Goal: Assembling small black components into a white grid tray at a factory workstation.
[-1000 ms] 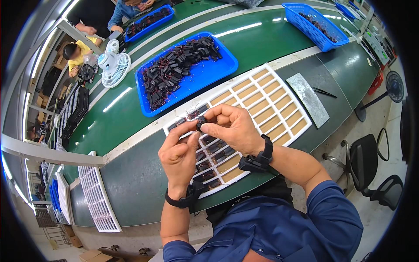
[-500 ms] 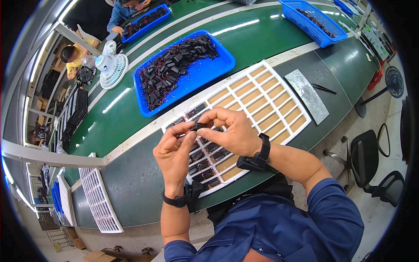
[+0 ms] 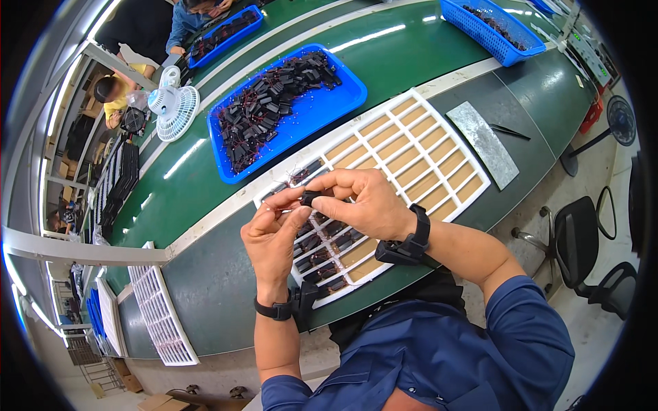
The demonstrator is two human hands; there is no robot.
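Right hand (image 3: 370, 203) and left hand (image 3: 269, 240) — both barely open — pinch one black block (image 3: 310, 198).

My 2 hands (image 3: 271, 240) share 1 black part (image 3: 310, 198). I count 2 blue trays (image 3: 336, 97) of black parts (image 3: 260, 113), 1 perforated basket (image 3: 504, 51), 1 metal plate (image 3: 483, 145) and perhaps 3 white grid frames (image 3: 484, 183), the leftmost unclear.

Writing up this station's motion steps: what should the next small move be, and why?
Probably lower the small black component into a bare brown-bottomed cell: the left hand and right hand pinch it over the white grid tray, where some cells hold black wired components and others none.
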